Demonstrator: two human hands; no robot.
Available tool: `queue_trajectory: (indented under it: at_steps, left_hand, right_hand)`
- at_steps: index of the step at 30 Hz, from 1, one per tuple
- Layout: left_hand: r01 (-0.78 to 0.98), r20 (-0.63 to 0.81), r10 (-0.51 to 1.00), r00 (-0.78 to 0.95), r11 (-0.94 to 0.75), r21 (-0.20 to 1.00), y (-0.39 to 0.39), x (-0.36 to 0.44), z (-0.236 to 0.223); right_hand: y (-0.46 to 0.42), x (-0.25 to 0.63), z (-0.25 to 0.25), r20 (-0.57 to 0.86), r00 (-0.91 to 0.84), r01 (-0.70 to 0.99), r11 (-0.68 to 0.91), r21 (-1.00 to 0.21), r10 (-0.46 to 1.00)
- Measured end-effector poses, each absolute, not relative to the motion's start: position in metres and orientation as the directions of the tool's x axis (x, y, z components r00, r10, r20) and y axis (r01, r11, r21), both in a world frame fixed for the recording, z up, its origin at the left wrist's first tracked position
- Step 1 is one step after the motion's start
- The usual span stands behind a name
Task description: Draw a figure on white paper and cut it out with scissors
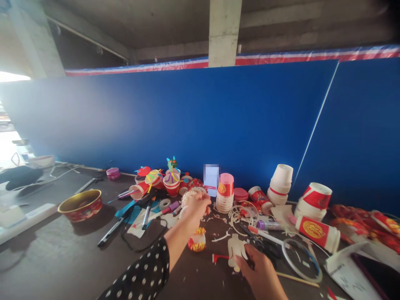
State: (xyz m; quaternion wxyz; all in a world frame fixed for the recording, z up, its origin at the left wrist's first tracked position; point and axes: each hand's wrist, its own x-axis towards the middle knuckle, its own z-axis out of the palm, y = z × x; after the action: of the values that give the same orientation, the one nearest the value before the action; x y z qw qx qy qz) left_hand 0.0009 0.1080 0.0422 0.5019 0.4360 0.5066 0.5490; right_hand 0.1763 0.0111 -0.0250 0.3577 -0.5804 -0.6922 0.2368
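Note:
My left hand (pixel 196 207) reaches forward over the table, just in front of an upright phone (pixel 211 181) with a lit screen. Its fingers are bent and a little apart, and nothing shows between them. A white fluffy-looking piece (pixel 188 199) lies beside it, partly hidden by the hand. Under my left wrist stands a small red, white and yellow cup piece (pixel 197 241). My right hand (pixel 258 266) grips the edge of a pale paper cut-out (pixel 235 250) between thumb and fingers, low over the table. A red-tipped paper strip (pixel 220 258) sticks out at its left.
Stacked paper cups (pixel 225 193) stand behind the hands, with more white cups (pixel 280 183) to the right. Black scissors (pixel 265 246) and a clear tape ring (pixel 301 260) lie near my right hand. Leftward are markers (pixel 146 216) and a gold-rimmed bowl (pixel 80 206). A blue partition (pixel 187 121) rises behind.

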Motion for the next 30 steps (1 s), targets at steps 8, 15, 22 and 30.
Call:
queue_trajectory:
  at_steps: [8,15,22,30]
  left_hand:
    - [-0.121,-0.068,0.995,-0.069,0.059,0.991,0.045,0.030,0.017]
    - [-0.122,0.068,0.997,-0.019,-0.070,0.990,0.040,0.044,-0.003]
    - [-0.133,0.124,0.985,0.124,-0.107,0.985,0.030,0.041,-0.002]
    - [-0.074,0.116,0.987,0.112,-0.108,0.991,0.034,0.040,-0.005]
  right_hand:
    - [0.013,0.178,-0.031,0.191,-0.098,0.541,0.214,-0.814,0.977]
    - [0.011,0.180,-0.023,0.215,-0.100,0.494,0.236,-0.837,0.971]
    - [0.010,0.181,-0.022,0.236,-0.088,0.446,0.250,-0.859,0.968]
    - [0.005,0.175,-0.014,0.270,-0.126,0.396,0.298,-0.868,0.954]
